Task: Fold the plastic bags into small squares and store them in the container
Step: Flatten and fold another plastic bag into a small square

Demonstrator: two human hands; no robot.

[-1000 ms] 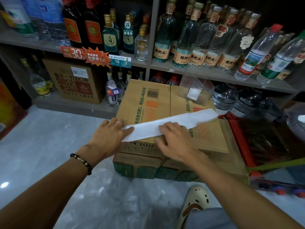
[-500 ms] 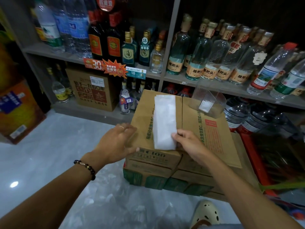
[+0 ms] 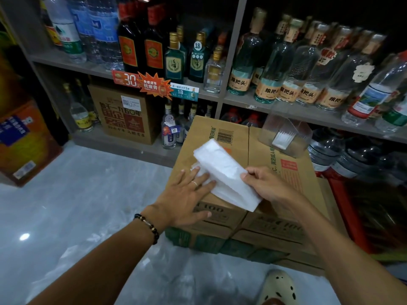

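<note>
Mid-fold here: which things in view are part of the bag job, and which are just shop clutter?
Part of the job:
- white plastic bag, being folded
- left hand, flat on the bag
- right hand, pinching its edge
- clear container, folded bags inside
- cardboard boxes, the work surface

Just lying about:
- shelf bottles
- price tags
- orange carton

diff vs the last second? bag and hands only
The bag went from a long strip lying across the box to a shorter, thicker fold, now angled. The right hand pinches and lifts its near edge; the left hand has moved onto its left end, flat. The clear container stays at the back.
</note>
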